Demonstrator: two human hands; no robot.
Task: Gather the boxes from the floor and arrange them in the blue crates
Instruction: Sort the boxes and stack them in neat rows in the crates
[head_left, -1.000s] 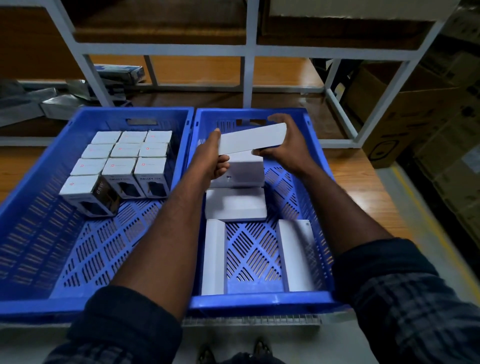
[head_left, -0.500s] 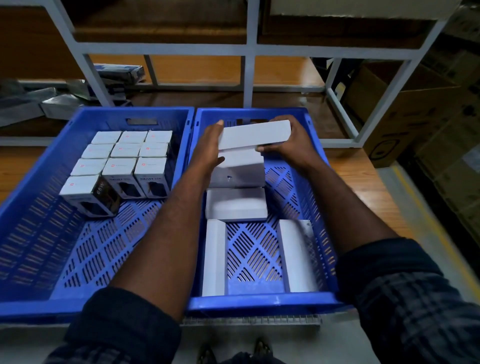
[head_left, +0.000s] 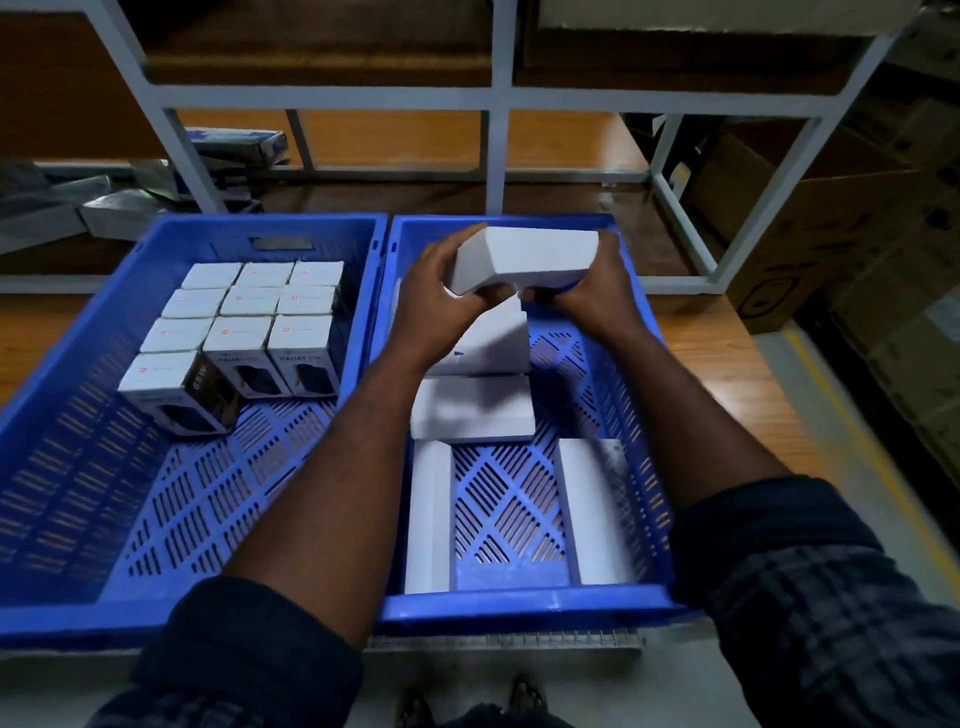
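While four white boxes (head_left: 472, 408) lie in the right blue crate (head_left: 524, 605), another white box (head_left: 524, 260) is gripped by the left hand (head_left: 436, 306) and right hand (head_left: 597, 291).

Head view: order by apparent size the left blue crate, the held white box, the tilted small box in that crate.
1. left blue crate
2. held white box and tilted small box: they look about alike, so unranked.

Both hands gripping white box (head_left: 524, 260) (tilted), above right blue crate (head_left: 519, 605)

Wht metal rack (head_left: 311, 98) w/ wood shelves (head_left: 389, 137)
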